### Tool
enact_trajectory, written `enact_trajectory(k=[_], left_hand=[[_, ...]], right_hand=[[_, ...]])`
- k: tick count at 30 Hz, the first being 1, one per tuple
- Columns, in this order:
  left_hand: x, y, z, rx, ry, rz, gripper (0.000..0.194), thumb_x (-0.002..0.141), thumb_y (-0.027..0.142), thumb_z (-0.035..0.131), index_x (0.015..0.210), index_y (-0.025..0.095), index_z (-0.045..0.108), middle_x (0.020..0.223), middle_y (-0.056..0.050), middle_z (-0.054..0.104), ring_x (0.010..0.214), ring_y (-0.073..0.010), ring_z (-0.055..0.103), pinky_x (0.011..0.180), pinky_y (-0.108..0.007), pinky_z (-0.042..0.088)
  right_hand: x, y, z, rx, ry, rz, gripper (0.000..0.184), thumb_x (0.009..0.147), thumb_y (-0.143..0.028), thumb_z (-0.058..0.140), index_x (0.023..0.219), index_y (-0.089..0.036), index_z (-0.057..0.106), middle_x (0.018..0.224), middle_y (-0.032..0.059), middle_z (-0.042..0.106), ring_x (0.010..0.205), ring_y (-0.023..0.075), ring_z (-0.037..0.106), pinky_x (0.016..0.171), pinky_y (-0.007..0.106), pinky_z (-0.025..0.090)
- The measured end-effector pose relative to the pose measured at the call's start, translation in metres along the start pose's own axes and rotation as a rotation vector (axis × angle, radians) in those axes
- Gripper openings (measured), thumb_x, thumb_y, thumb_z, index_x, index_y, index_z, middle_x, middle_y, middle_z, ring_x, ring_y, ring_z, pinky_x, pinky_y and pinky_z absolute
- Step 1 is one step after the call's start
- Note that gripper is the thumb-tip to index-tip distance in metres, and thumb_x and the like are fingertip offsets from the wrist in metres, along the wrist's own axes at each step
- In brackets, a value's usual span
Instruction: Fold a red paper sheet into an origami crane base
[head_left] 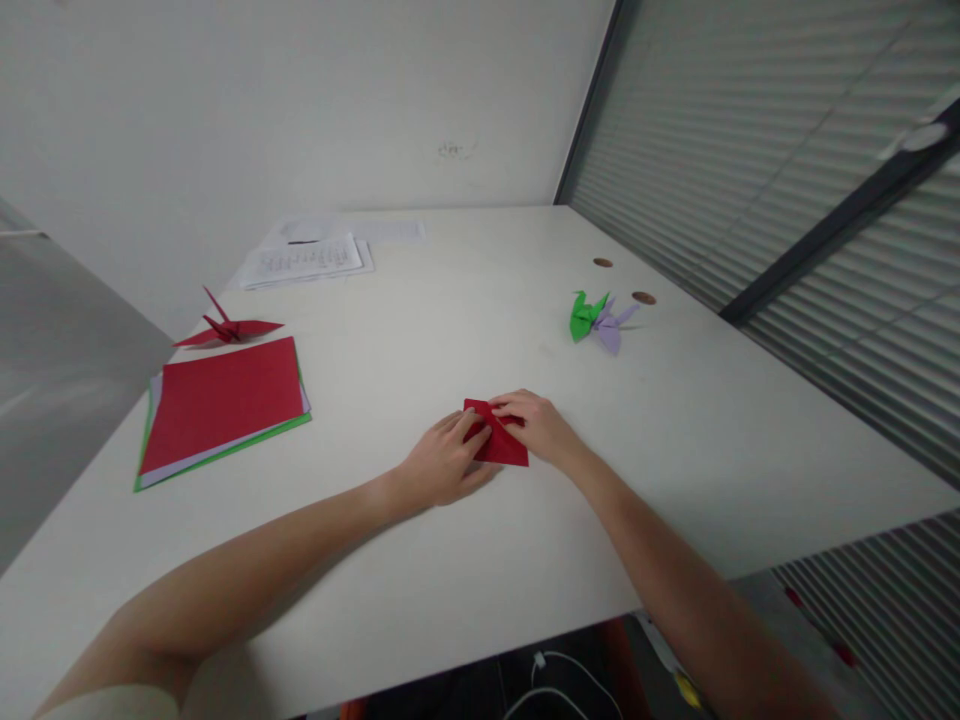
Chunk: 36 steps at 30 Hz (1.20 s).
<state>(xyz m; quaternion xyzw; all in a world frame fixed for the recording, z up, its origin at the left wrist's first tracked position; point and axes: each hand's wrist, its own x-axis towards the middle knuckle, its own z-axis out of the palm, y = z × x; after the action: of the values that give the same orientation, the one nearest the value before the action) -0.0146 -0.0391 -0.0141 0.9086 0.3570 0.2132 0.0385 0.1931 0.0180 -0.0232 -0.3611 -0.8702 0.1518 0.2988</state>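
A small piece of folded red paper (510,452) lies on the white table in front of me. My left hand (448,455) is on its left side, with fingertips pressed onto the top and the thumb at the near edge. From the right, my right hand (541,425) reaches over the paper, and its bent fingers pinch the upper right part. Both hands partly cover the paper, so the exact folds are hidden.
Red, lilac and green paper sheets (225,405) lie stacked at left, with a red paper crane (231,330) behind them. A green crane (586,317) and a lilac crane (611,325) stand at right. Printed papers (304,260) lie at the back. Window blinds (750,150) border the right side.
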Motion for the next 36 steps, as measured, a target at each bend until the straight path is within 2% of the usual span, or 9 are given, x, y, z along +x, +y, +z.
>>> enact_trajectory(k=[4,9,15,20,27,30,33,36], left_hand=[[-0.001,0.000,0.000,0.061,0.008,0.008,0.041,0.095,0.043,0.045,0.112,0.010,0.062,0.120,-0.019,0.058,0.111,-0.0295,0.060,0.101,-0.047,0.048],[0.000,0.001,-0.001,0.038,-0.007,-0.026,0.030,0.092,0.038,0.051,0.102,0.013,0.063,0.113,-0.015,0.060,0.108,-0.0275,0.061,0.102,-0.046,0.048],[0.002,0.001,-0.001,-0.015,-0.006,-0.026,0.026,0.090,0.033,0.053,0.103,0.013,0.061,0.110,-0.014,0.059,0.107,-0.0266,0.060,0.100,-0.045,0.049],[0.000,0.001,0.001,-0.088,0.015,-0.039,0.025,0.089,0.031,0.054,0.106,0.014,0.059,0.114,-0.013,0.056,0.106,-0.0255,0.059,0.095,-0.043,0.053],[-0.001,0.000,0.003,-0.146,0.035,-0.053,0.024,0.087,0.027,0.054,0.108,0.015,0.058,0.120,-0.014,0.053,0.106,-0.0249,0.059,0.095,-0.045,0.054],[-0.001,-0.001,0.003,-0.132,0.038,-0.062,0.027,0.086,0.028,0.056,0.109,0.014,0.057,0.130,-0.018,0.048,0.119,-0.0286,0.054,0.101,-0.048,0.049],[-0.001,-0.002,0.001,-0.061,0.006,-0.064,0.031,0.085,0.032,0.057,0.111,0.015,0.056,0.141,-0.021,0.043,0.135,-0.0342,0.040,0.110,-0.056,0.036],[0.000,-0.001,-0.002,-0.010,-0.069,-0.079,0.031,0.087,0.034,0.055,0.112,0.015,0.055,0.143,-0.021,0.045,0.139,-0.0337,0.035,0.113,-0.057,0.029]], right_hand=[[-0.003,-0.003,-0.006,-0.020,-0.069,-0.059,0.027,0.080,-0.003,0.058,0.092,-0.020,0.075,0.111,0.0078,0.072,0.102,0.0218,0.066,0.092,0.041,0.054],[-0.004,-0.009,-0.007,-0.029,-0.110,-0.104,0.029,0.082,-0.005,0.057,0.097,-0.022,0.075,0.117,0.0066,0.071,0.105,0.0216,0.066,0.095,0.041,0.054],[-0.004,-0.013,-0.006,-0.057,-0.195,-0.168,0.035,0.078,-0.001,0.056,0.100,-0.019,0.075,0.124,0.0083,0.068,0.113,0.0232,0.063,0.101,0.043,0.051],[-0.005,-0.014,-0.007,-0.029,-0.168,-0.122,0.036,0.077,-0.002,0.057,0.101,-0.022,0.075,0.131,0.0071,0.063,0.117,0.0228,0.061,0.104,0.044,0.049],[-0.003,-0.018,-0.012,-0.032,-0.206,-0.116,0.035,0.076,-0.002,0.057,0.100,-0.020,0.075,0.126,0.0090,0.066,0.118,0.0236,0.060,0.104,0.044,0.048],[-0.003,-0.021,-0.013,-0.032,-0.202,-0.110,0.033,0.076,-0.003,0.057,0.100,-0.018,0.075,0.125,0.0112,0.067,0.116,0.0242,0.061,0.103,0.044,0.048],[-0.003,-0.022,-0.012,-0.024,-0.193,-0.095,0.033,0.077,-0.003,0.057,0.101,-0.019,0.074,0.126,0.0104,0.066,0.117,0.0241,0.060,0.104,0.045,0.047],[-0.003,-0.021,-0.012,-0.007,-0.185,-0.085,0.035,0.077,-0.004,0.058,0.103,-0.021,0.074,0.128,0.0092,0.065,0.119,0.0240,0.060,0.105,0.046,0.047]])
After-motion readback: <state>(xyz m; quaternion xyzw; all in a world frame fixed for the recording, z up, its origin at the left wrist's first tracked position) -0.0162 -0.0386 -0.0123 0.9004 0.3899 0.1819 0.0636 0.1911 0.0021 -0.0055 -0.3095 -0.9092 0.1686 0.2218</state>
